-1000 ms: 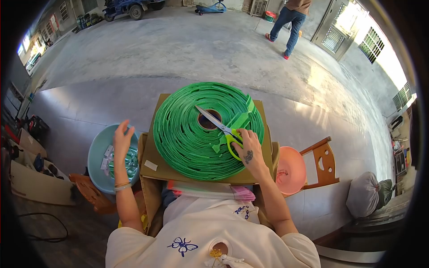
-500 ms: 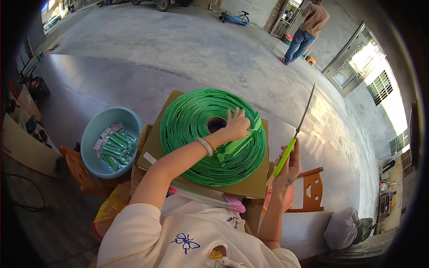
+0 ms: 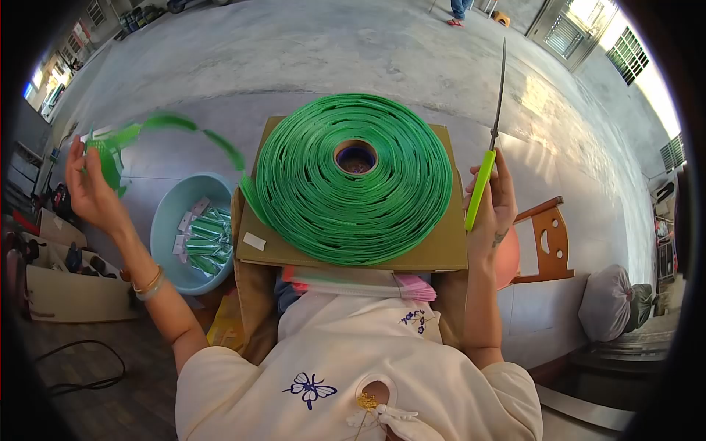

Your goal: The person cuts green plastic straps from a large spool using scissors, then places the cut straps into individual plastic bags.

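Note:
A large roll of green strip (image 3: 294, 213) lies flat on a cardboard box (image 3: 353, 255) before me. From its left side a loose length of green strip (image 3: 173, 121) arcs up and across to my left hand (image 3: 95, 187), which is raised at the far left with the strip's end at its fingers; motion smears the strip. To the right of the box, my right hand (image 3: 491, 198) grips scissors (image 3: 482, 187) by the lime-green handle. They are seen edge-on, with the thin dark blades pointing up and away.
A light-blue basin (image 3: 168, 250) holding green packets (image 3: 209, 239) stands left of the box. Pink-edged plastic bags (image 3: 353, 284) lie against my lap. A wooden chair (image 3: 551, 250) and tied sacks (image 3: 607, 303) are at right. A person's legs (image 3: 459, 9) show far off.
My left hand has gone from the top of the roll to the far left, drawing a length of strip off it. The scissors stay in my right hand. My view has tilted down.

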Demonstrator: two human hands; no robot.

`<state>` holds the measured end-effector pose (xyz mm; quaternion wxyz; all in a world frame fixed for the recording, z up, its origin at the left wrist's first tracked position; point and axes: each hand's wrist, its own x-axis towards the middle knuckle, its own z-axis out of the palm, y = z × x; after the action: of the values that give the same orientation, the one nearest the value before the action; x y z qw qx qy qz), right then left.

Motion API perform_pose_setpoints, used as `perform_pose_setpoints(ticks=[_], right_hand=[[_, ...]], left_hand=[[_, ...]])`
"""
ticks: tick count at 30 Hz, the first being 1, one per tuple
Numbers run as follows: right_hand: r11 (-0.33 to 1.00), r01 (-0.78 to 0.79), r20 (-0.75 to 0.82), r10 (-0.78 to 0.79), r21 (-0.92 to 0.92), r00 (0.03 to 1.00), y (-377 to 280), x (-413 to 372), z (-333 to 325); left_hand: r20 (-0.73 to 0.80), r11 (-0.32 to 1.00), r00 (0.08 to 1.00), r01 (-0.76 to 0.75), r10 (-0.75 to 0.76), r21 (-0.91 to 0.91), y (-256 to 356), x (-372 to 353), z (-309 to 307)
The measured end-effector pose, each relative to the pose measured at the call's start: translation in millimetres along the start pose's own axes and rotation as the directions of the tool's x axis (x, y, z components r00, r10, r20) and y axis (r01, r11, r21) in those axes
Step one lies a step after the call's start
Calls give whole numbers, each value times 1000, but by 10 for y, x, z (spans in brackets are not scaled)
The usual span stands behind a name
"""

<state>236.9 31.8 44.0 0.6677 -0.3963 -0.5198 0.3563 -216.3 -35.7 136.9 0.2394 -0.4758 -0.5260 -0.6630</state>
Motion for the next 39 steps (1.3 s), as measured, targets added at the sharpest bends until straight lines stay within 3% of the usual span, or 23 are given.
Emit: perform_pose_setpoints(ticks=[1, 3, 5, 7, 9, 11, 14, 17, 20, 31, 34, 37, 39], right_hand=[[1000, 8, 6, -8, -4, 1000, 15, -1, 4], [999, 33, 18, -33, -8, 999, 27, 0, 9], [999, 43, 22, -43, 6, 999, 18, 2, -13], [999, 33, 11, -33, 11, 999, -18, 11, 0], [1000, 2, -31, -2, 2, 1000, -87, -2, 19], [999, 27, -24, -27, -17, 999, -77, 1, -14], [998, 51, -22, -52, -35, 998, -117, 29, -94], [999, 52, -63, -53, -10, 997, -122, 15, -85], [998, 65, -85, -64, 9, 994, -86, 30, -118], [997, -11, -95, 19, 79, 995, -97, 20, -150], [994, -16, -88, 25, 110, 996, -98, 23, -134], [993, -17, -77, 27, 120, 997, -64, 16, -127], [992, -12, -67, 20, 122, 998, -29, 10, -148]], left_hand=[[102, 997, 994, 21, -29, 78, -68, -32, -180], [335, 932, 887, 226, -317, 283, -203, -190, -417], [482, 677, 538, 251, -691, 691, -74, -330, -405], [627, 727, 390, 203, -674, 656, -94, -719, -298], [749, 868, 490, 30, -445, 496, -73, -1071, -116], [902, 960, 336, 30, -271, 277, 106, -1224, 50], [997, 994, 25, -84, -69, 71, 514, -1384, 237], [997, 973, -40, -225, -62, 52, 611, -1746, 271], [999, 984, 48, -177, -11, 20, 693, -1847, 250], [970, 974, -102, -71, -221, 215, 825, -1578, 98], [996, 999, -79, -28, -39, 37, 942, -1562, 119], [979, 972, 71, -151, 190, -177, 925, -1712, 204], [986, 971, -61, -170, 157, -166, 941, -1776, 245]])
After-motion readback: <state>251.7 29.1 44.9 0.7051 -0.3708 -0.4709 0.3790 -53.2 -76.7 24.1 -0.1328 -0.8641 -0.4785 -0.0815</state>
